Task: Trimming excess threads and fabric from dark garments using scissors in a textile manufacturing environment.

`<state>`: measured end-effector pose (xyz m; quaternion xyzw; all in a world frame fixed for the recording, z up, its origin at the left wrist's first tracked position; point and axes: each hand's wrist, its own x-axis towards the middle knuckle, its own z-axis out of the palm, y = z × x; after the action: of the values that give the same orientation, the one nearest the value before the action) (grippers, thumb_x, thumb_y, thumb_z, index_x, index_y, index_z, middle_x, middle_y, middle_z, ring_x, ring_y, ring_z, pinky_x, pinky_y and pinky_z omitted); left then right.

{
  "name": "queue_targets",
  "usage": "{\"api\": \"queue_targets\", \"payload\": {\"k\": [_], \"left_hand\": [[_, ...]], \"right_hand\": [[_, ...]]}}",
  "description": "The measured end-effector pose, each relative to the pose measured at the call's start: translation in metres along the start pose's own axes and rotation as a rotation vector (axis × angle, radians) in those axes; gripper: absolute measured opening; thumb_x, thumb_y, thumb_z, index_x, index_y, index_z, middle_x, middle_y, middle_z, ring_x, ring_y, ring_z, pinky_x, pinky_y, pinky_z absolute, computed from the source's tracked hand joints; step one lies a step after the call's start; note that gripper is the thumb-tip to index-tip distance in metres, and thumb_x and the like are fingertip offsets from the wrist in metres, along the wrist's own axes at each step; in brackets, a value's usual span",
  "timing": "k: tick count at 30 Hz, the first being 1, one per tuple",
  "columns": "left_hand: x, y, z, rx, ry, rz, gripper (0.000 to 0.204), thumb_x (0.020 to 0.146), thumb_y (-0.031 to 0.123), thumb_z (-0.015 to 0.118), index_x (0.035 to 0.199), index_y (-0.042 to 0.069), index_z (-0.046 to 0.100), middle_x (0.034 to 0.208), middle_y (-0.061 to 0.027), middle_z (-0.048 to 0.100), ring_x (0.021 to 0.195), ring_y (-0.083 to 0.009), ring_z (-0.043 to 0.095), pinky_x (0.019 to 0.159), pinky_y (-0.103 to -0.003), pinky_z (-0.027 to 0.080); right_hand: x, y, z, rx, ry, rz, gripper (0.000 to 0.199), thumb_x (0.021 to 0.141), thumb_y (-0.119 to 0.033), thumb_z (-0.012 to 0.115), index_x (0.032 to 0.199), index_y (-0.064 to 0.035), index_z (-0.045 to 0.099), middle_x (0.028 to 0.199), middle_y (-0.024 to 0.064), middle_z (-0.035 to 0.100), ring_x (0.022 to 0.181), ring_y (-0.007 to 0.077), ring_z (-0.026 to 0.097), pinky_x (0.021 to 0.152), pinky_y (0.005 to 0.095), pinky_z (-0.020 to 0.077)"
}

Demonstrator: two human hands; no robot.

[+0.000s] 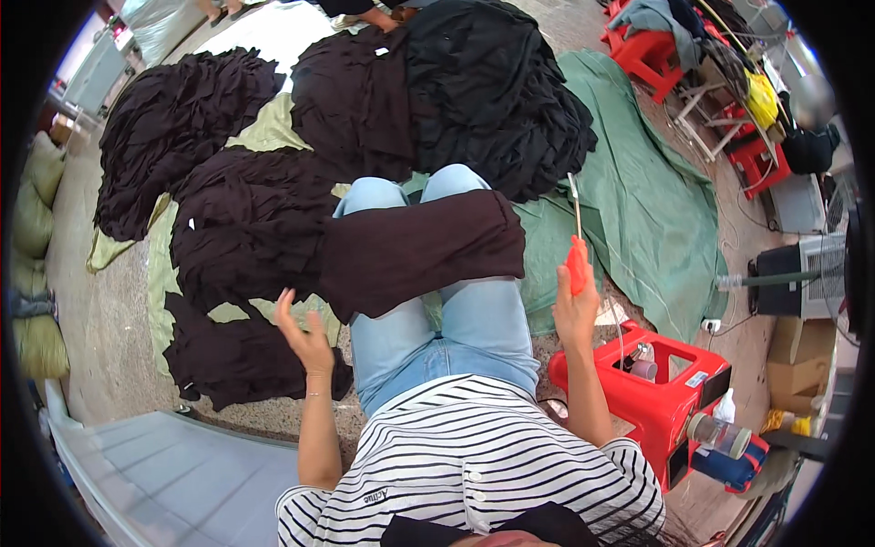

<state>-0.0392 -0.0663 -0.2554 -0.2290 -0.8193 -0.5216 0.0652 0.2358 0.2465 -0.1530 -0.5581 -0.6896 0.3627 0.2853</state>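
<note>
A folded dark brown garment [424, 246] lies across my thighs, over the blue jeans. My left hand [308, 339] is raised just off its lower left corner, fingers apart and holding nothing. To the right of the garment, my right hand [576, 310] is closed around a red-handled tool [576, 260] with a long thin metal shaft pointing away from me; its exact kind is unclear. Beyond my knees and to the left lie piles of dark brown garments [246, 210]. A larger black garment pile [492, 87] rises straight ahead.
Green sheeting [638, 201] spreads on the floor at right. Beside my right elbow stands a red plastic stool [656, 378] with a clear jar [720, 436] near it. A pale panel [191, 474] is at lower left. Another person's hand [378, 18] shows at the far edge.
</note>
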Motion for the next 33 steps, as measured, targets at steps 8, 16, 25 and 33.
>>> {"api": "queue_targets", "payload": {"k": [8,16,25,33], "left_hand": [[0.048,0.096,0.046,0.24,-0.245,0.599,0.029,0.068,-0.01,0.056,0.093,0.003,0.063,0.116,-0.018,0.063,0.111,-0.0364,0.06,0.1,-0.045,0.046],[0.065,0.165,-0.023,-0.134,-0.798,0.14,0.018,0.072,-0.008,0.057,0.088,0.001,0.058,0.076,-0.0065,0.06,0.068,-0.0147,0.059,0.065,-0.027,0.046],[0.063,0.134,-0.044,0.217,-1.154,-0.088,0.071,0.068,0.032,0.088,0.126,0.005,0.057,0.124,-0.0179,0.063,0.113,-0.0338,0.062,0.094,-0.042,0.049],[0.039,0.136,0.012,0.474,-1.093,0.461,0.09,0.057,0.059,0.086,0.12,0.001,0.056,0.162,-0.0216,0.018,0.149,-0.0466,0.012,0.113,-0.069,0.016]], "right_hand": [[0.044,0.049,0.045,0.053,-0.132,0.144,0.061,0.095,-0.058,0.055,0.128,-0.0054,0.056,0.098,0.0185,0.052,0.069,0.024,0.065,0.053,0.0336,0.0592],[0.055,0.071,0.046,0.115,-0.209,0.21,0.066,0.093,-0.059,0.058,0.133,-0.0067,0.055,0.092,0.0151,0.061,0.05,0.0205,0.062,0.05,0.0335,0.0531],[0.09,0.077,0.065,0.191,-0.191,0.103,0.056,0.092,-0.043,0.068,0.135,-0.0073,0.057,0.11,0.0101,0.069,0.1,0.0202,0.065,0.091,0.0337,0.05],[0.137,0.018,0.052,0.453,-0.534,0.156,0.055,0.085,-0.044,0.078,0.123,-0.0078,0.063,0.089,-0.0012,0.064,0.063,0.0052,0.056,0.046,0.0223,0.0404]]}}
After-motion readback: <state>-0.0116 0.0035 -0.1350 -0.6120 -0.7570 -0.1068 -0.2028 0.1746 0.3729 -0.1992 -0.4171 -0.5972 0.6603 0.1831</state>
